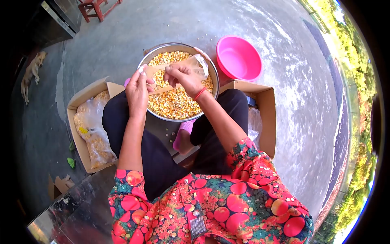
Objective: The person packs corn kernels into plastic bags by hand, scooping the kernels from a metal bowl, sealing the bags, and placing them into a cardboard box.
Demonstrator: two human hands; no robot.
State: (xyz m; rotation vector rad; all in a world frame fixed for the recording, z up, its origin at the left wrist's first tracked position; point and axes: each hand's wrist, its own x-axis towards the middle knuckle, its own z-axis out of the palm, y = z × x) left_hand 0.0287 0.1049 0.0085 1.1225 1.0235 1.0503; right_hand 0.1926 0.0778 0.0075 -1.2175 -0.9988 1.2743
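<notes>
A round metal pan [182,119] full of yellow and white corn kernels [172,104] rests in front of my knees. Across the pan lies a strip of brown cardboard [161,91], with a clear plastic bag [199,65] at its right end. My left hand [138,87] is over the pan's left edge, thumb and fingers pinched around a small whitish thing too small to name. Over the middle of the kernels is my right hand [185,78], its fingers curled together; whatever they hold, if anything, is hidden.
A pink basin [239,59] stands right of the pan. Open cardboard boxes flank my legs, the left [83,152] holding bagged kernels [95,134], the right [268,118] holding plastic. A dog [31,75] lies far left; a red stool [94,9] stands behind.
</notes>
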